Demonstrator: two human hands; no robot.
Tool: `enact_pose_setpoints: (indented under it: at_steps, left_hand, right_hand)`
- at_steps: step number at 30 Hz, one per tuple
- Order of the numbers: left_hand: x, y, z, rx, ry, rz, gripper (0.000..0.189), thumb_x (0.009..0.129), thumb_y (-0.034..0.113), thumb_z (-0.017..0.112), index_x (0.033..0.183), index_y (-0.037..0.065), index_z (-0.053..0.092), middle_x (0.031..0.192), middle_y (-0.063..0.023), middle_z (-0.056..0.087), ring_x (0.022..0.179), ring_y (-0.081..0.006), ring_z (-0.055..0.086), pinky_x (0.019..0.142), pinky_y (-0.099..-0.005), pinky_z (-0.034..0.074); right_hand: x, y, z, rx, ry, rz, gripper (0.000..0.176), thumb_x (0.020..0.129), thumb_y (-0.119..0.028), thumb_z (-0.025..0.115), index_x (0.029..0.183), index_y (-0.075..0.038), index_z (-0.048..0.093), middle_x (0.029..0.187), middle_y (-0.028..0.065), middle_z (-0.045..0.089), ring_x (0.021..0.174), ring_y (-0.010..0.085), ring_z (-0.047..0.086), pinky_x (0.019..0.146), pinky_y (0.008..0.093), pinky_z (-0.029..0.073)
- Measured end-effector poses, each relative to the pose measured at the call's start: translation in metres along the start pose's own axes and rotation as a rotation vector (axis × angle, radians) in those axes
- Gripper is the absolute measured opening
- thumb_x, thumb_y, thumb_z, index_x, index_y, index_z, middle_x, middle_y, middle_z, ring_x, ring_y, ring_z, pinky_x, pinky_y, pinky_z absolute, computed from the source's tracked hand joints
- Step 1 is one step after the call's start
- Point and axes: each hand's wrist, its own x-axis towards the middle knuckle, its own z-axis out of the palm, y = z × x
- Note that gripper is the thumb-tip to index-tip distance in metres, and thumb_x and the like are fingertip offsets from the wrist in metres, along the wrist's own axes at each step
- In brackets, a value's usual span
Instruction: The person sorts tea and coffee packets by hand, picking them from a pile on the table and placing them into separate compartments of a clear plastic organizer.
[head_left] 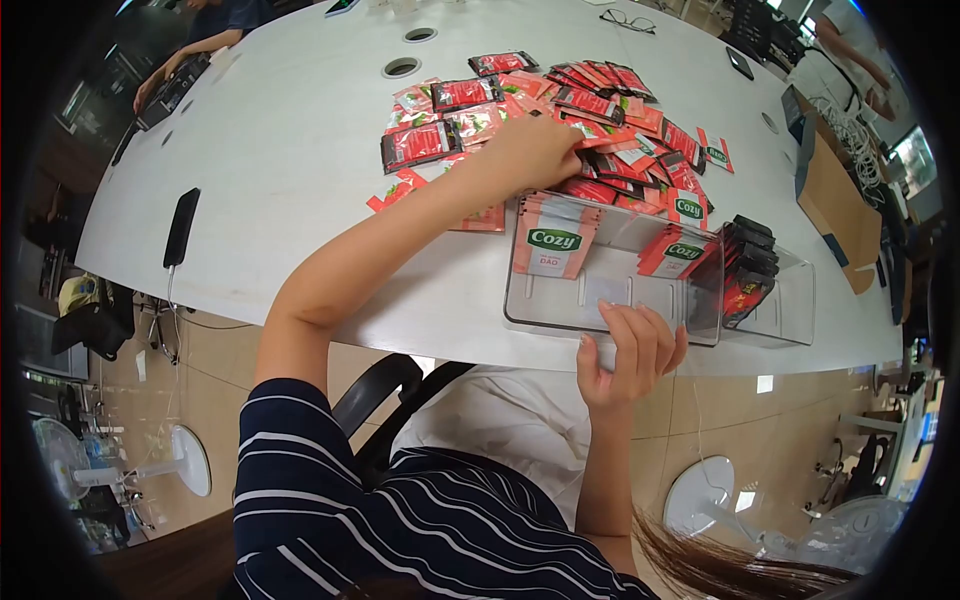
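My left hand (537,152) reaches over the clear bin into a heap of red and black packets (590,105). Its fingers are curled down among them; the fingertips, and whatever they may hold, are hidden. Just in front of the clear plastic bin (610,325), my right hand (630,355) is open, fingers spread near its front edge and holding nothing. In that bin stand a stack of Cozy sachets (553,240) on the left and another Cozy stack (677,252) on the right. Black and red packets (748,270) fill part of a second clear bin (798,300) beside it.
On the white table (290,130) lie a black phone (182,228) with a cable, eyeglasses (628,20) and another phone (740,63). An open cardboard box (835,200) with white cables is at the right. Another person's arm (205,42) is at the far left.
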Motion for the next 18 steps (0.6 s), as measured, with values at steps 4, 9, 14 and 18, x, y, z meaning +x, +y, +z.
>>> enact_pose_setpoints:
  at_steps: [4,9,14,18]
  left_hand:
    - [0.001,-0.024,-0.004,-0.171,0.182,0.131,0.028,0.078,0.017,0.061,0.103,0.004,0.062,0.075,-0.0153,0.063,0.069,-0.0298,0.062,0.064,-0.0389,0.048]
    - [0.005,-0.035,-0.027,-0.289,0.220,-0.042,0.020,0.079,0.017,0.060,0.093,0.002,0.061,0.077,-0.0174,0.061,0.072,-0.0312,0.060,0.065,-0.0393,0.046]
    - [0.012,-0.054,-0.031,-0.158,0.225,-0.056,0.023,0.083,0.018,0.058,0.098,0.001,0.060,0.072,-0.0167,0.060,0.063,-0.0302,0.056,0.062,-0.0375,0.046]
    - [0.013,-0.063,-0.032,-0.215,0.266,-0.044,0.026,0.085,0.015,0.058,0.106,-0.001,0.060,0.069,-0.0154,0.060,0.059,-0.0231,0.050,0.059,-0.0348,0.043]
  right_hand:
    - [0.001,0.000,0.000,-0.005,0.012,-0.006,0.025,0.079,-0.034,0.065,0.095,-0.016,0.070,0.091,-0.0028,0.063,0.095,0.0178,0.056,0.106,0.0425,0.023]
    - [-0.001,0.002,0.001,0.000,0.026,-0.009,0.025,0.077,-0.034,0.068,0.095,-0.016,0.070,0.092,-0.0029,0.062,0.096,0.0177,0.055,0.103,0.0424,0.026]
    - [-0.001,0.003,0.000,0.002,0.030,-0.024,0.025,0.078,-0.033,0.067,0.096,-0.015,0.069,0.093,-0.0024,0.062,0.097,0.0182,0.054,0.103,0.0420,0.025]
    - [-0.001,0.003,0.001,0.025,0.027,-0.030,0.024,0.082,-0.031,0.063,0.097,-0.013,0.068,0.093,-0.0010,0.063,0.099,0.0195,0.054,0.106,0.0413,0.022]
